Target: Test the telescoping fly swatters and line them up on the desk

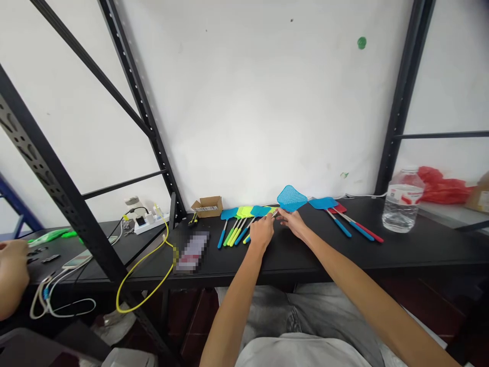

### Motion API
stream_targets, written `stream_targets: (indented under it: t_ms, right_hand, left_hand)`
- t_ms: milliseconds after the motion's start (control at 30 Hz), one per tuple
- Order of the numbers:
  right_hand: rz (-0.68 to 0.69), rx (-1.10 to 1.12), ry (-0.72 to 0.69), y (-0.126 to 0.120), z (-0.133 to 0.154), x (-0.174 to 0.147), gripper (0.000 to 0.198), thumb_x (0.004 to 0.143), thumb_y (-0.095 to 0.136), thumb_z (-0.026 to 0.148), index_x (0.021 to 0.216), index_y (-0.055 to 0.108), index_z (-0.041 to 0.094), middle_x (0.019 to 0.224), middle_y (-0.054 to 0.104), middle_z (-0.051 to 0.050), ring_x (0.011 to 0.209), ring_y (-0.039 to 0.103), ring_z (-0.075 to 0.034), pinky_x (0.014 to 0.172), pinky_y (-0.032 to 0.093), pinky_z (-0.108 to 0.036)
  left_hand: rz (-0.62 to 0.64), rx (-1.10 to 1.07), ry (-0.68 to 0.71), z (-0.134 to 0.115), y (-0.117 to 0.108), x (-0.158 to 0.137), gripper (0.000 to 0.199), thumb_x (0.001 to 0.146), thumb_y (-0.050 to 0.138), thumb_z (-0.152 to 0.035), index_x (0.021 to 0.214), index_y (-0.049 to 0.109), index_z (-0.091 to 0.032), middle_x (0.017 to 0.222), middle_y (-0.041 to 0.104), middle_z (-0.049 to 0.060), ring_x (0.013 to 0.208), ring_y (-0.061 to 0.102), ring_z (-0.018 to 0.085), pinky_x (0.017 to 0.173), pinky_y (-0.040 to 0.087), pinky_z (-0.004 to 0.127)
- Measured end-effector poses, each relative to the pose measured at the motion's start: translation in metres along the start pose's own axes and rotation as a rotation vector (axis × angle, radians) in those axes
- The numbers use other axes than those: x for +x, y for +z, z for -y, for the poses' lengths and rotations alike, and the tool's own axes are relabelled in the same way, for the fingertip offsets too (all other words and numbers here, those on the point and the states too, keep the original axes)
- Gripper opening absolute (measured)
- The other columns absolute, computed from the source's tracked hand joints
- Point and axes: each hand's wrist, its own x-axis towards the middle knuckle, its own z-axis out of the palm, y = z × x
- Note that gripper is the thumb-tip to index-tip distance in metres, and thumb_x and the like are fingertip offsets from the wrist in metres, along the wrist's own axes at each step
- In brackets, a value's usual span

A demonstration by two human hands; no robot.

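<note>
Two bare hands meet over a black desk [420,250] near its back edge, sharing one blue fly swatter [292,198]. The right hand [292,222] has its fingers closed on the swatter's shaft just below the mesh head, which tilts up toward the white wall; the left hand [262,232] curls loosely at the handle end, though whether it actually grips cannot be told. Just left of the hands, a row of blue and lime-green swatters [240,223] lies fanned along the back edge. To the right lie a blue swatter and a red swatter [346,218], side by side. A clear water bottle [402,201] stands toward the desk's right end. A small cardboard box [207,206] sits at the back left, near a yellow cable [145,285] hanging over the front edge. Another person's hand [11,278] shows at far left.
</note>
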Motion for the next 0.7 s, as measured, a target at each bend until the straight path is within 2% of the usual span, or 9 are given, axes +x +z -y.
stream_targets:
  t_ms: [267, 400, 700]
  right_hand:
    - [-0.164, -0.022, 0.01, -0.006, -0.002, 0.01, 0.021, 0.067, 0.078, 0.034, 0.074, 0.07, 0.016, 0.086, 0.072, -0.008, 0.072, 0.067, -0.016, 0.047, 0.045, -0.018]
    - [-0.237, -0.023, 0.027, -0.006, -0.003, 0.013, 0.015, 0.069, 0.076, 0.029, 0.071, 0.069, 0.016, 0.082, 0.072, -0.008, 0.066, 0.066, -0.015, 0.044, 0.045, -0.019]
    - [-0.294, 0.026, 0.03, -0.01, 0.004, 0.014, 0.012, 0.075, 0.07, 0.027, 0.07, 0.065, 0.017, 0.081, 0.072, -0.007, 0.064, 0.066, -0.014, 0.043, 0.044, -0.019]
  left_hand:
    - [0.02, 0.015, -0.013, -0.012, 0.004, 0.006, 0.035, 0.099, 0.028, -0.038, 0.121, 0.053, -0.025, 0.096, 0.071, 0.01, 0.085, 0.068, 0.024, 0.071, 0.045, 0.031]
    - [0.014, 0.021, -0.002, -0.015, 0.005, 0.006, 0.035, 0.099, 0.027, -0.034, 0.117, 0.056, -0.024, 0.098, 0.07, 0.011, 0.087, 0.068, 0.024, 0.07, 0.044, 0.03]
    - [0.016, 0.012, 0.022, -0.014, 0.007, 0.007, 0.031, 0.098, 0.033, -0.037, 0.112, 0.058, -0.026, 0.094, 0.071, 0.009, 0.086, 0.068, 0.025, 0.07, 0.044, 0.032]
